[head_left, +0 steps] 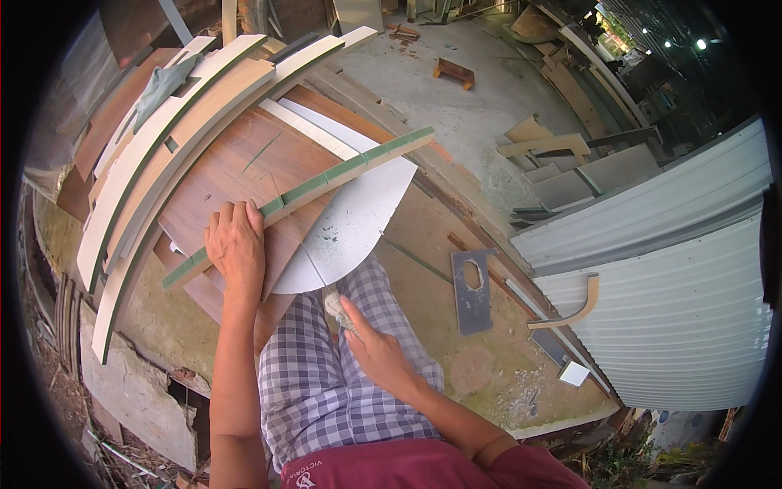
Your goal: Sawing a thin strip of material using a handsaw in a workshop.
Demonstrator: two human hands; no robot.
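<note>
My left hand (235, 243) is closed over the lower left part of a long wooden strip (354, 169) with a green face and several cross cuts. It presses the strip down on a brown wood-grain board (208, 183). My right hand (376, 352) grips the pale, wrapped handle of what looks like a handsaw (331, 302), low between my knees. Its thin blade, seen almost edge-on, points up toward the strip just right of my left hand; whether it touches the strip I cannot tell. Green crumbs dot the white rounded sheet (350, 224) under the strip.
Long curved wooden pieces (175, 122) lie stacked at the left, a grey cloth (163, 88) on them. To the right are a dark plate with a hole (472, 297), a curved wooden piece (582, 306) and corrugated metal sheets (660, 301). Board offcuts (586, 179) lie farther back.
</note>
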